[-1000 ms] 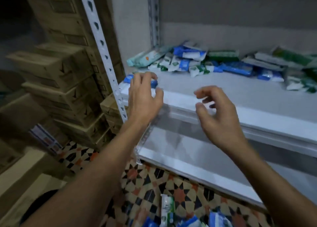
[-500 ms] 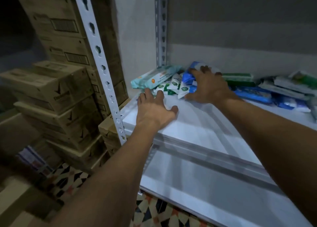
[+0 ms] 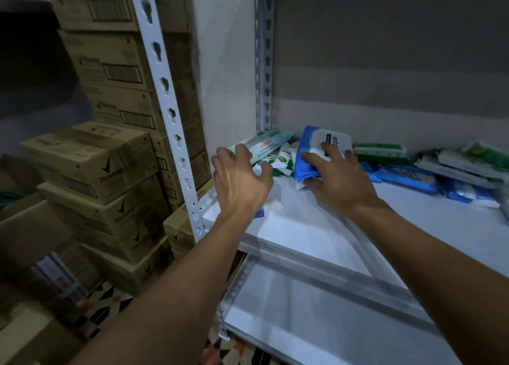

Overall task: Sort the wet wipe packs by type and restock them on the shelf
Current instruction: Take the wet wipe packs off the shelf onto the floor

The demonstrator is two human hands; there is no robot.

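Note:
A jumble of wet wipe packs lies along the back of the white shelf [image 3: 316,227]. My right hand [image 3: 338,180] grips a blue and white pack [image 3: 316,147] and holds it tilted up on its edge. My left hand [image 3: 239,180] hovers just above the shelf's left end with fingers spread and holds nothing. Beyond it lie a teal antibacterial pack [image 3: 264,144] and small white and green packs [image 3: 283,160]. A small blue pack [image 3: 260,213] peeks out under my left wrist. More green packs [image 3: 380,152] and blue packs [image 3: 407,177] lie to the right.
A perforated white upright [image 3: 168,111] stands at the shelf's front left corner, another upright [image 3: 264,61] at the back. Stacked cardboard boxes [image 3: 96,166] fill the space to the left. A lower shelf [image 3: 316,323] sits beneath, above the patterned tile floor [image 3: 234,351].
My right hand reached to the back pile, took hold of the blue and white pack and tipped it up. My left hand lifted off the shelf and moved toward the teal pack.

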